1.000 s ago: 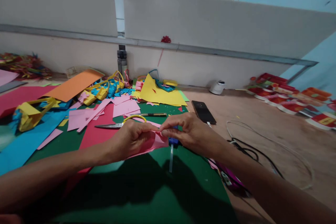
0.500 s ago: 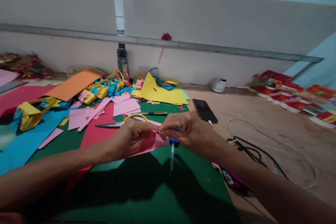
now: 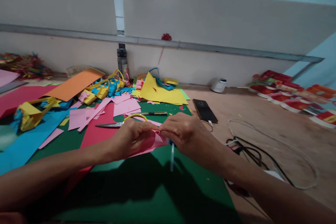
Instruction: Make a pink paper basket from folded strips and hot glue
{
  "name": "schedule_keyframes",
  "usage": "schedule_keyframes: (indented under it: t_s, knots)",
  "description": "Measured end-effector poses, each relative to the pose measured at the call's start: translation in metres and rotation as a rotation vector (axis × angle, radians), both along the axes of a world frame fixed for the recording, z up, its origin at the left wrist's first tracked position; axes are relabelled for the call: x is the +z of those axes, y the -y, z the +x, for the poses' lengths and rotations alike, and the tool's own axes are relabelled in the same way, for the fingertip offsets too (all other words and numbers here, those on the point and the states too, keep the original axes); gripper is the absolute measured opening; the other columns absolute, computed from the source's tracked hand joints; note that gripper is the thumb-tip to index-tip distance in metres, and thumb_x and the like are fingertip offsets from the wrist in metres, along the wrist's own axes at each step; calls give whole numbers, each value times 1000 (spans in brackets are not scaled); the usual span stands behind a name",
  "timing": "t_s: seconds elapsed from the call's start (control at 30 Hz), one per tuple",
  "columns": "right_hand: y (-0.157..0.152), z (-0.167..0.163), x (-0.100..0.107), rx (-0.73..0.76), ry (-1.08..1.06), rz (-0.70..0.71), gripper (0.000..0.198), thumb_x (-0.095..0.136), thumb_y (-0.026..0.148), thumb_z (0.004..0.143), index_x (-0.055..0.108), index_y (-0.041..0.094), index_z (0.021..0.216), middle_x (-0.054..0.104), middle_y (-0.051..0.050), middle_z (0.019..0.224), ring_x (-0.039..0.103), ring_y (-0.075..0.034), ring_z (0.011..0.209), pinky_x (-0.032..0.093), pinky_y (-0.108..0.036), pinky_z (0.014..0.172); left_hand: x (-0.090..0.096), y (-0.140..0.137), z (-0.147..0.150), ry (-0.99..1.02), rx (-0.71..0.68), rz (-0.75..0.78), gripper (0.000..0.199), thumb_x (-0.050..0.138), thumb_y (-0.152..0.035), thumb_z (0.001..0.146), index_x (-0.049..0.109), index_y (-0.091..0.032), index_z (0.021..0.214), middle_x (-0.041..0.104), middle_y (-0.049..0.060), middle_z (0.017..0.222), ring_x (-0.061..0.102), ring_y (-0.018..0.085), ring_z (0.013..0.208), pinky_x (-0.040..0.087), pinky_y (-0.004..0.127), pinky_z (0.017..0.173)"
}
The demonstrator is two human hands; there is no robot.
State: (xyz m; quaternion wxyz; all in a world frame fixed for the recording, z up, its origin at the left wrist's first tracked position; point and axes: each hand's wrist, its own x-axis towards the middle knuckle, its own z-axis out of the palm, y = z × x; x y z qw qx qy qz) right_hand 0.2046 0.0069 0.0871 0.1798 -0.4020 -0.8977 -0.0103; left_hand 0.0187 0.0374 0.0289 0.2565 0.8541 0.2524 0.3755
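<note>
Two hands work above one green sheet (image 3: 210,173): the left hand (image 3: 131,138) grips one folded pink paper (image 3: 151,144), and the right hand (image 3: 185,131) pinches its upper edge, so the piece sits between them. One clear stick (image 3: 172,159) points down below the right hand. Just beyond lie one pair of yellow-handled scissors (image 3: 109,125) and, to the right, one phone (image 3: 204,110). Farther left stands one yellow handled paper basket (image 3: 30,117), its contents hidden. At the back are one upright bottle (image 3: 122,62), contents unclear, and one white object (image 3: 218,85).
</note>
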Motion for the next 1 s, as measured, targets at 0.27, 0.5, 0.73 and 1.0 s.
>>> schedule_keyframes:
  t_s: [0.27,0.5,0.73,1.0]
  knots:
    - [-2,1,-6,37,26,97,23,46,12,88,64,14,72,66,-5,71,57,-13,68,40,-25,62,0,0,0,-14,-8,-6,25,48,-23,84,70,-15,92,56,-1,59,44,7,51,34,15,48]
    - [0,-1,-7,56,41,151,26,44,13,89,61,13,70,63,-4,68,54,-13,65,39,-26,62,0,1,0,5,0,-7,26,46,-19,84,70,-14,93,57,-1,58,45,8,51,35,16,49]
    - [0,-3,-7,93,51,300,26,41,8,87,60,13,70,61,-4,64,49,-13,61,35,-26,59,1,1,1,5,14,16,26,44,-17,85,70,-13,86,53,-1,58,42,7,51,35,16,50]
    - [0,-6,-6,112,139,421,28,36,3,82,55,15,65,54,-4,60,41,-15,59,31,-29,59,1,1,3,82,25,3,29,42,-16,84,68,-9,94,51,-1,58,41,7,53,37,16,50]
